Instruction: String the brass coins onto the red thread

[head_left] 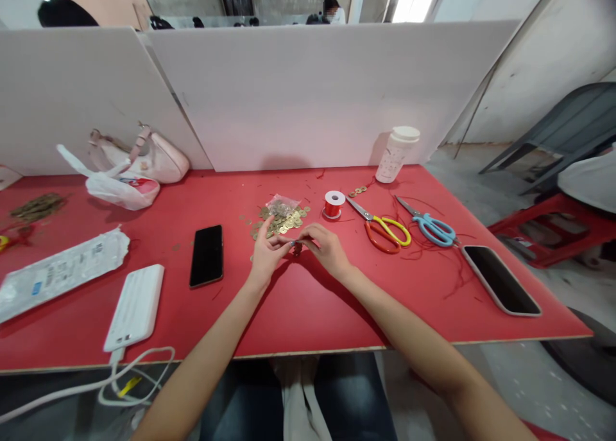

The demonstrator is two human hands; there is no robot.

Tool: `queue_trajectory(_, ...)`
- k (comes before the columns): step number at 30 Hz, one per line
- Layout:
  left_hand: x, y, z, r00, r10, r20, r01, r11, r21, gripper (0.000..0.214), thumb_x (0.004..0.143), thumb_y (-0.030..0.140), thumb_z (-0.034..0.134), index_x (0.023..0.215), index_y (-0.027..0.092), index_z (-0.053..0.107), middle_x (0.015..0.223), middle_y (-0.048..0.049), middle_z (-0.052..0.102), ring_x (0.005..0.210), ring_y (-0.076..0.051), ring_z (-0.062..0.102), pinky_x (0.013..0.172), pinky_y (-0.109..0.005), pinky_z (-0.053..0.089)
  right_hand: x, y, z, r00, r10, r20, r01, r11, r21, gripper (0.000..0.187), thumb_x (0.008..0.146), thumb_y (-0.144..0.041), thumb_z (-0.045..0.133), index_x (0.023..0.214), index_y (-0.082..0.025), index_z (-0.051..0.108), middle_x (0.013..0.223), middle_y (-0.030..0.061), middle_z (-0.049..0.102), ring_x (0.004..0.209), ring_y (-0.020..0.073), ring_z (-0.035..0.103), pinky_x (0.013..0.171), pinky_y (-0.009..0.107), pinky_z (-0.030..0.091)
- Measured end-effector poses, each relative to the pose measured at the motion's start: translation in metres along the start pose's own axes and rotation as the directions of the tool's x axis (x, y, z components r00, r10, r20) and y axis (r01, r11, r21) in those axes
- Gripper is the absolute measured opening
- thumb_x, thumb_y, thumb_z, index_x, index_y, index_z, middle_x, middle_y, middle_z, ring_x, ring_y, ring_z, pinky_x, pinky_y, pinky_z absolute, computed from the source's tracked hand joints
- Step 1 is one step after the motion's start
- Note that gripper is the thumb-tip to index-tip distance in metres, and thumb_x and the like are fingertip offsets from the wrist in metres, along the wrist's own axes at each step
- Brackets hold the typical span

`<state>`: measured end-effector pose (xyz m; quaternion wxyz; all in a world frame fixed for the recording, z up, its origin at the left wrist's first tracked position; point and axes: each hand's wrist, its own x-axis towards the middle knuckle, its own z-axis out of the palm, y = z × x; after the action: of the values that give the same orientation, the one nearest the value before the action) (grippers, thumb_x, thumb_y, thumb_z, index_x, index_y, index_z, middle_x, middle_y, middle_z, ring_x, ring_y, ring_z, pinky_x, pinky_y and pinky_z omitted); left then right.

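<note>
My left hand (268, 251) and my right hand (326, 247) meet over the middle of the red table, with thumbs and fingertips pinched together. Small dark coin-like pieces (297, 250) hang just below the fingertips; any cord between them is too fine to make out. Right behind my left hand lies a loose pile of brass-coloured coins (289, 221), with a small clear plastic bag (282, 205) on it. A spool of red cord (334, 205) stands upright beyond my right hand. A short row of holed coins (357, 191) on red cord lies farther right.
Yellow-and-red scissors (385, 230), blue scissors (433, 228), loose red cord and a phone (501, 280) lie right; a lidded cup (397, 153) stands behind. Leftward are a black phone (206, 256), cabled power bank (136, 305), plastic packet (65, 273) and pink handbag (158, 155). A white partition (327, 94) borders the back.
</note>
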<state>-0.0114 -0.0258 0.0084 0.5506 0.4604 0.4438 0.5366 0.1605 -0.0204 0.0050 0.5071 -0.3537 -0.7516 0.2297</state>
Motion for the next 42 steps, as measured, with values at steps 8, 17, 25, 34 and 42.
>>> queue_trajectory(8, 0.003, -0.003, -0.001, 0.999, 0.048, -0.009, -0.048, 0.999, 0.004, 0.092, 0.066, 0.028, 0.084, 0.144, 0.019, 0.036, 0.08, -0.0015, 0.07, 0.074, -0.018, 0.07, 0.073, -0.029, 0.056, 0.001, 0.002, -0.001, 1.0, 0.022, -0.013, -0.021, 1.0, 0.022, 0.012, 0.093, -0.02, 0.055, 0.085, -0.021, 0.064, 0.083, 0.004, 0.063, 0.078, 0.0179, 0.062, 0.072, 0.03, 0.051)
queue_trajectory(17, 0.005, -0.006, -0.002, 0.997, 0.032, -0.064, -0.033, 0.999, -0.014, 0.052, 0.068, 0.023, 0.076, 0.118, 0.019, 0.062, 0.086, -0.0009, 0.065, 0.07, -0.012, 0.064, 0.07, -0.025, 0.053, 0.0, 0.004, 0.0, 1.0, 0.027, 0.011, -0.027, 0.999, 0.022, 0.009, 0.092, -0.018, 0.056, 0.087, -0.02, 0.064, 0.086, 0.0048, 0.064, 0.079, 0.0183, 0.062, 0.074, 0.031, 0.052)
queue_trajectory(25, -0.001, 0.0, 0.001, 0.989, -0.09, 0.118, 0.085, 0.995, 0.047, 0.036, 0.073, 0.041, 0.078, 0.098, 0.015, 0.075, 0.087, -0.0097, 0.075, 0.079, -0.022, 0.071, 0.076, -0.034, 0.055, -0.001, 0.007, -0.002, 0.997, 0.071, 0.014, -0.071, 0.997, 0.034, 0.009, 0.091, -0.018, 0.057, 0.089, -0.02, 0.065, 0.087, 0.0049, 0.064, 0.081, 0.0188, 0.063, 0.076, 0.032, 0.053)
queue_trajectory(34, 0.001, -0.003, 0.001, 0.994, -0.106, -0.026, 0.102, 0.986, -0.135, 0.04, 0.058, 0.045, 0.088, 0.078, 0.014, 0.074, 0.074, -0.0077, 0.074, 0.067, -0.02, 0.071, 0.074, -0.035, 0.058, 0.0, 0.003, -0.002, 0.997, 0.069, 0.041, -0.069, 0.997, 0.02, 0.009, 0.091, -0.021, 0.057, 0.088, -0.02, 0.066, 0.086, 0.0049, 0.065, 0.077, 0.0183, 0.061, 0.072, 0.031, 0.052)
queue_trajectory(42, 0.001, -0.002, 0.002, 0.991, -0.128, -0.037, 0.117, 0.971, -0.21, 0.038, 0.059, 0.042, 0.087, 0.071, 0.017, 0.062, 0.07, -0.0012, 0.068, 0.062, -0.015, 0.066, 0.067, -0.029, 0.057, -0.001, 0.002, -0.001, 0.995, 0.029, 0.098, -0.018, 0.993, -0.116, 0.008, 0.092, -0.022, 0.06, 0.089, -0.022, 0.067, 0.09, 0.0058, 0.067, 0.087, 0.0209, 0.061, 0.075, 0.03, 0.048)
